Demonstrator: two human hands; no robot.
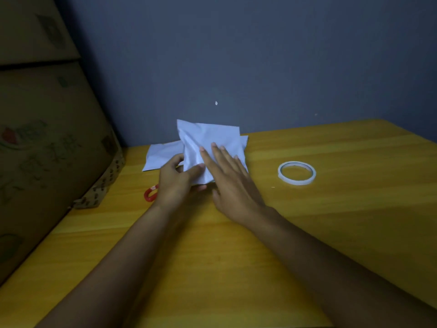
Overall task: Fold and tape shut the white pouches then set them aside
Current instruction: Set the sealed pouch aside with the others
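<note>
A person works at a yellow table [331, 233] set against a grey wall [260, 55]. The left hand [176, 183] pinches the lower left edge of a crumpled white pouch [205, 138], thumb on top, lifting it off the table near the far edge. The right hand [233, 183] lies on the pouch's front with fingers straight and slightly spread. More pouches [163, 155] lie flat beneath and to the left. A tape roll [296, 173] sits flat well to the right. A red handle [150, 194] peeks out just left of the left hand. Cardboard boxes [47, 138] stand stacked at the table's left side.
</note>
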